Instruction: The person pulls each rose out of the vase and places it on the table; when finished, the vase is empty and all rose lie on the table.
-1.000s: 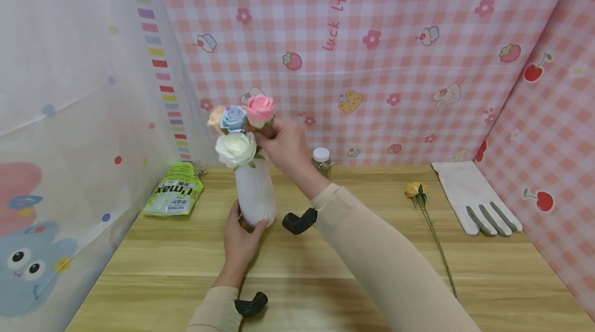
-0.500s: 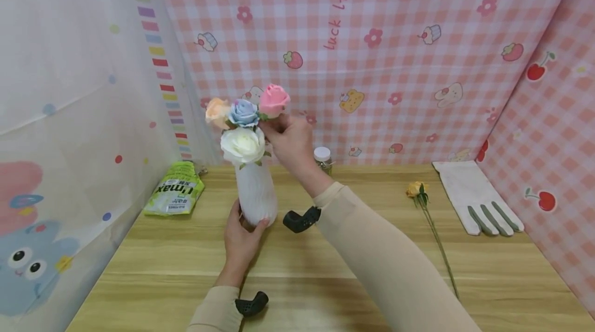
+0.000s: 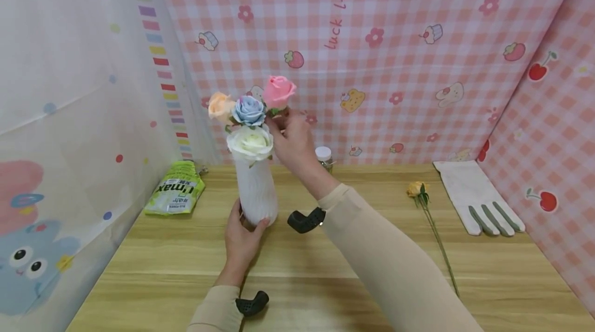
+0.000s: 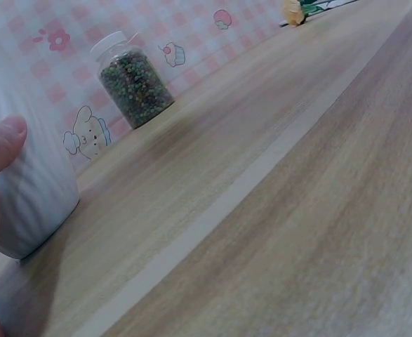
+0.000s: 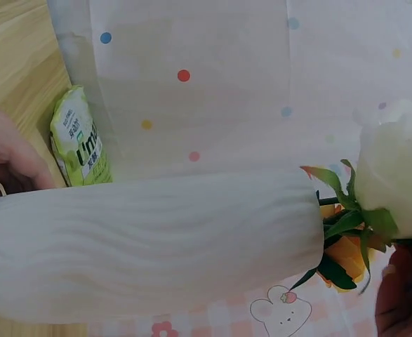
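A white ribbed vase (image 3: 256, 192) stands on the wooden table holding several artificial roses. My left hand (image 3: 244, 241) grips it low down, thumb on the near side. In the left wrist view that thumb lies against the vase wall (image 4: 34, 196). At the vase's mouth, my right hand (image 3: 295, 138) pinches the pink rose (image 3: 279, 91) just under its bloom. Beside it sit a blue rose (image 3: 249, 110) and a peach rose (image 3: 220, 106), with a white rose (image 3: 251, 143) in front. The right wrist view shows the right fingers (image 5: 399, 291) by the white bloom; the pinched stem is hidden there.
A yellow rose (image 3: 416, 189) with a long stem lies to the right, near a white glove (image 3: 469, 192). A green pouch (image 3: 176, 188) rests at the left. Behind my right wrist stands a white-capped jar (image 4: 137, 86) of small green beads. Patterned cloth walls (image 3: 372, 63) border the table.
My right hand has moved up and slightly right, raising the pink rose. The other blooms have shifted and spread apart a little. My left hand keeps its place on the vase.
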`<state>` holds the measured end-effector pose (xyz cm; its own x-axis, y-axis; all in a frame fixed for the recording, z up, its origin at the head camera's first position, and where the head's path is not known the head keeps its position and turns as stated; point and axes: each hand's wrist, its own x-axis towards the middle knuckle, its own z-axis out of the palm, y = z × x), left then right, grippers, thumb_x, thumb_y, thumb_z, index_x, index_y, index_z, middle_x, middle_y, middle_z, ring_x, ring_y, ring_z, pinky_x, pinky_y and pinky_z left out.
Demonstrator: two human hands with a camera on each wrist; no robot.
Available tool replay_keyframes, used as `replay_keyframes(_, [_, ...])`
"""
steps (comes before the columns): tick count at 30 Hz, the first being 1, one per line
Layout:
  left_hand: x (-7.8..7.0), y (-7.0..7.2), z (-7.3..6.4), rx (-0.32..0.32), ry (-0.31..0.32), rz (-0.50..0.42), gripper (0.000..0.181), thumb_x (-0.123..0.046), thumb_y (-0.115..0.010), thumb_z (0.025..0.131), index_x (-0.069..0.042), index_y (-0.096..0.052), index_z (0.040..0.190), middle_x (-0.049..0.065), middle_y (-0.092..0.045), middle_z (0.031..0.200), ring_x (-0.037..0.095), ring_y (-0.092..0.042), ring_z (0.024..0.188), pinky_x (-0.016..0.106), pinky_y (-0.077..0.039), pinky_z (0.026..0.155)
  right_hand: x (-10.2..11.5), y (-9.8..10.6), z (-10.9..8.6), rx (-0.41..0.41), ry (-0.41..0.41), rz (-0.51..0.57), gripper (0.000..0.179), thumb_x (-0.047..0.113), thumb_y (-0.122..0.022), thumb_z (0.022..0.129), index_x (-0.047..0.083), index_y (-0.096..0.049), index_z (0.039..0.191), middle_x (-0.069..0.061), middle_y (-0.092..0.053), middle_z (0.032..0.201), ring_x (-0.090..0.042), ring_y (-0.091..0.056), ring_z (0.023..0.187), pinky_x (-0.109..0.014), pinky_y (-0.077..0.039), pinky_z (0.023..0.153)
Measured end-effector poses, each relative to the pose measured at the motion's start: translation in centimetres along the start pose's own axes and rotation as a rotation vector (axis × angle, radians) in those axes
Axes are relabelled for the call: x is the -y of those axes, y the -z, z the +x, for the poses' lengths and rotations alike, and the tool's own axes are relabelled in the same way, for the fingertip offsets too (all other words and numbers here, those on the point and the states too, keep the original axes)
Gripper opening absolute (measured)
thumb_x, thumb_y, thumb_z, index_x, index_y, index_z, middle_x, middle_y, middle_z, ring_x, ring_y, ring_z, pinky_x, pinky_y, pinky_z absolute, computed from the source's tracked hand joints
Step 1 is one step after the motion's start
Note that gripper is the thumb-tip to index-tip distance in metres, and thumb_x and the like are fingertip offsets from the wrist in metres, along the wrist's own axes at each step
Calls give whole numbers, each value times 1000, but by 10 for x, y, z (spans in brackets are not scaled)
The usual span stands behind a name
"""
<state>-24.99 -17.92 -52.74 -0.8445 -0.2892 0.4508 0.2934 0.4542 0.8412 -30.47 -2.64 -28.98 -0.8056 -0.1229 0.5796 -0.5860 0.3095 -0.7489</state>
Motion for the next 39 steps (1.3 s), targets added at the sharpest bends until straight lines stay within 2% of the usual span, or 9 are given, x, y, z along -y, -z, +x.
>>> replay_keyframes(3, [-1, 0, 0, 5, 6, 0, 83, -19, -82, 77, -3, -37, 144, 18, -48, 138, 30, -47, 127, 44, -43, 103, -3, 2, -1, 77, -3, -8, 18, 6, -61, 91, 2, -59, 109, -9, -66, 92, -16, -62, 81, -25, -54, 65])
replay_keyframes(5, [-2, 0, 0, 7, 11, 1, 83, -19, -82, 77, -3, -37, 144, 18, -48, 138, 30, -47, 126, 44, -43, 103, -6, 3, -2, 138, -12, -23, 16, 4, -63, 88, 3, -60, 104, -8, -65, 90, -17, -61, 80, -25, -54, 65])
replay_keyframes(11, [-2, 0, -1, -2, 5, -4, 82, -15, -83, 76, 0, -37, 143, 20, -48, 137, 31, -47, 126, 43, -43, 103, -10, 5, -3, 231, -32, -68, 12, 15, -68, 89, 7, -66, 97, -3, -66, 82, -12, -59, 70, -22, -50, 56])
replay_keyframes(15, [-1, 0, -2, -9, -5, -2, 82, -15, -83, 75, 0, -38, 142, 20, -49, 137, 30, -47, 126, 42, -43, 103, -10, 5, -4, 206, -29, -135, 11, 20, -68, 90, 9, -71, 87, 0, -64, 68, -11, -51, 57, -23, -40, 46])
replay_keyframes(18, [-1, 0, -2, -6, -1, -3, 82, -14, -83, 76, 0, -38, 143, 20, -48, 137, 30, -47, 126, 42, -43, 103, -9, 5, -4, 161, -16, -149, 13, 20, -68, 90, 10, -75, 85, 3, -67, 68, -8, -51, 56, -22, -40, 47])
replay_keyframes(22, [-2, 0, -1, 1, 7, 1, 83, -15, -82, 76, -1, -37, 144, 20, -47, 138, 30, -47, 127, 42, -43, 103, -7, 6, -3, 112, -10, -48, 12, 20, -69, 89, 11, -77, 89, 4, -71, 75, -7, -58, 59, -23, -45, 49])
replay_keyframes(28, [-2, 0, -1, 1, 11, 18, 83, -16, -83, 76, 0, -37, 143, 20, -47, 138, 31, -46, 127, 42, -42, 104, -5, 9, -2, 84, 11, 71, 12, 17, -71, 88, 6, -76, 84, 0, -70, 71, -9, -61, 62, -23, -48, 52])
replay_keyframes(34, [-2, 0, -1, -1, 13, 12, 82, -16, -82, 76, 0, -37, 143, 20, -48, 138, 31, -47, 127, 43, -43, 104, -3, 7, -2, 81, 7, 99, 16, 12, -67, 91, 2, -75, 101, -6, -73, 87, -8, -64, 71, -22, -52, 55])
replay_keyframes(39, [-1, -1, -1, 2, -6, -14, 83, -16, -82, 77, 0, -35, 144, 19, -47, 138, 29, -45, 128, 41, -42, 104, -2, 4, -3, 96, 8, 70, 13, 17, -71, 88, 4, -76, 91, -3, -73, 82, -8, -63, 69, -22, -52, 56])
